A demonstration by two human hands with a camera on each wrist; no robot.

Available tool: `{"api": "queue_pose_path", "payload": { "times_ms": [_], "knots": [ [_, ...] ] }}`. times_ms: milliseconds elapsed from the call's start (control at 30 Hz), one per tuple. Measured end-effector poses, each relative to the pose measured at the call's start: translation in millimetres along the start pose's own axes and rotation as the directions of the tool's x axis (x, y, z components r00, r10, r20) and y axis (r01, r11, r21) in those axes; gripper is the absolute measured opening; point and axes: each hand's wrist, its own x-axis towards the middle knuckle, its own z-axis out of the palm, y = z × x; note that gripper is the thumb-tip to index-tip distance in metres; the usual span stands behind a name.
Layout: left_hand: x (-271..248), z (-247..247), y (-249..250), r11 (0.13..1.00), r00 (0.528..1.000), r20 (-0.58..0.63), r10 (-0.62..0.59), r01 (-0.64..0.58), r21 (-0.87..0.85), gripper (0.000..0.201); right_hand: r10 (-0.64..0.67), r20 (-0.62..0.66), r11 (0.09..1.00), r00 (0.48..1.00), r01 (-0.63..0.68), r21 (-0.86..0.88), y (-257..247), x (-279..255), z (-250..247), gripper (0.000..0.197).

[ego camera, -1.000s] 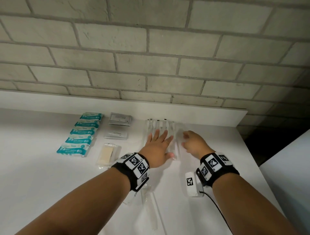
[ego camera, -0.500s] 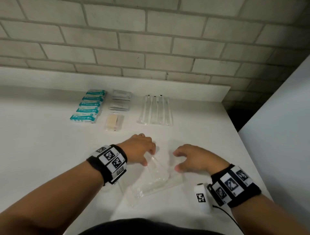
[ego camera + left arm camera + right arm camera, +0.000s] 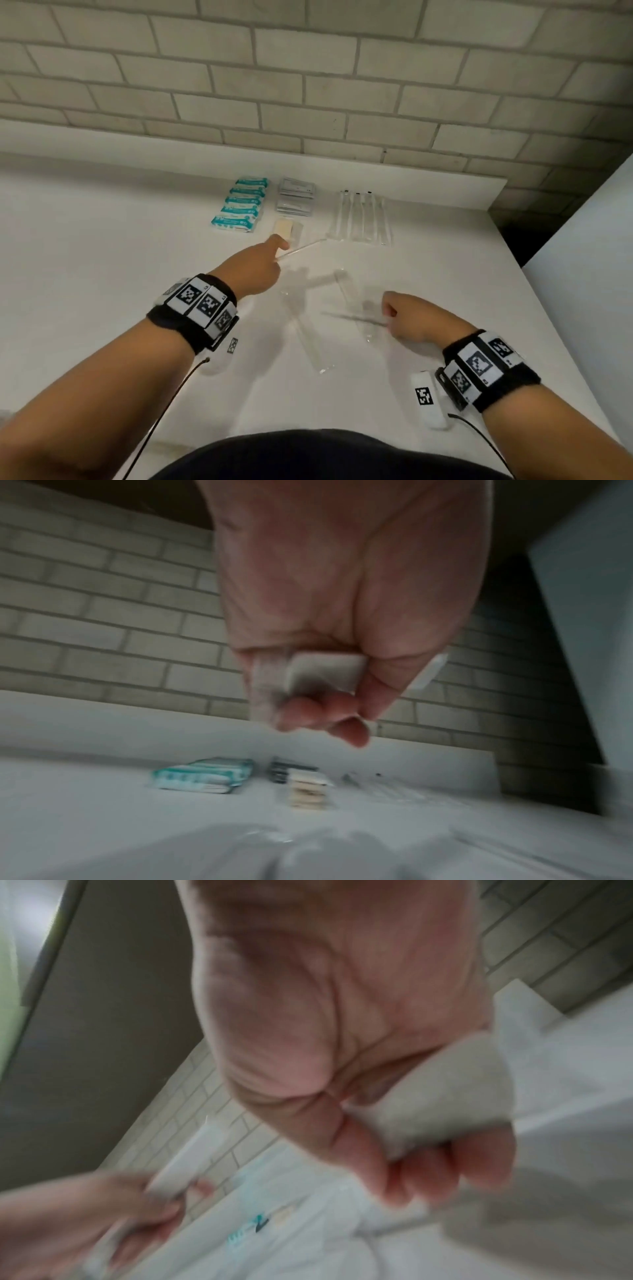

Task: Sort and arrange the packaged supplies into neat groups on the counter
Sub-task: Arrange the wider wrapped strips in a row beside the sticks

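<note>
In the head view my left hand (image 3: pixel 275 251) pinches one long clear packet (image 3: pixel 301 246), raised edge-on just in front of the beige packet (image 3: pixel 289 229). My right hand (image 3: pixel 390 315) grips a second clear packet (image 3: pixel 354 317), held edge-on above the counter (image 3: pixel 102 274). Two more clear packets (image 3: pixel 310 337) lie loose between my hands. At the back stand a row of teal packets (image 3: pixel 241 209), a stack of grey sachets (image 3: pixel 296 197) and a row of clear packets (image 3: pixel 359 219). The blurred wrist views show curled fingers (image 3: pixel 318 704) and fingers (image 3: pixel 428 1175) round the packets.
A brick wall (image 3: pixel 308 85) and a low white ledge (image 3: pixel 428 185) close off the back. The counter ends at the right, where a dark gap (image 3: pixel 513 240) and a white panel (image 3: pixel 589 291) stand. White camera units hang under both wrists.
Both hands were down on the loose clear packets near me. Each now holds one packet lifted off the counter, and my left hand has moved forward toward the back rows.
</note>
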Motion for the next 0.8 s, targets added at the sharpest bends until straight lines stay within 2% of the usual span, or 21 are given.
{"api": "queue_pose_path", "payload": {
  "times_ms": [67,100,167,267,433,500,567,600,700,800],
  "knots": [
    [-8.2,-11.1,-29.2,0.978,0.987,-0.028,-0.16,0.162,0.133,0.034,0.072,-0.074,0.994,0.995,-0.065,0.093,-13.0,7.3,-7.3,0.019],
    [-12.7,-13.0,-40.9,0.951,0.974,0.002,-0.227,0.222,0.214,0.044,0.11,-0.089,0.988,0.99,-0.099,0.118,-21.9,11.2,-8.6,0.027],
    [-21.3,-7.7,-56.0,0.911,0.948,0.106,-0.301,0.252,0.326,0.06,0.171,-0.085,0.981,0.982,-0.162,0.104,-41.1,22.0,-4.9,0.05],
    [-28.1,8.0,-64.5,0.922,0.942,0.148,-0.302,0.248,0.298,0.067,0.23,-0.076,0.973,0.97,-0.23,0.002,-64.6,44.1,8.6,0.067],
    [-24.9,10.1,-69.6,0.947,0.946,0.192,-0.262,0.214,0.238,0.058,0.307,-0.071,0.947,0.949,-0.312,-0.073,-88.3,56.1,9.4,0.07],
    [-23.8,8.2,-73.5,0.954,0.943,0.217,-0.252,0.204,0.22,0.056,0.353,-0.012,0.935,0.936,-0.353,-0.025,-87.8,58.0,8.4,0.06],
    [-23.0,9.8,-79.0,0.96,0.94,0.239,-0.243,0.197,0.2,0.058,0.366,0.039,0.929,0.93,-0.367,0.042,-88.1,54.6,10.1,0.041],
    [-22.9,10.5,-81.2,0.961,0.94,0.246,-0.237,0.189,0.2,0.06,0.347,0.021,0.935,0.938,-0.347,0.071,-89.2,52.6,11.1,0.035],
    [-25.1,11.2,-84.6,0.963,0.937,0.274,-0.215,0.158,0.216,0.061,0.239,-0.115,0.959,0.964,-0.216,0.182,-101.0,48.2,15.6,0.038],
    [-27.2,13.1,-85.7,0.966,0.94,0.287,-0.187,0.123,0.227,0.058,0.185,-0.068,0.973,0.98,-0.172,0.155,-126.3,37.8,24.5,0.043]
  ]
}}
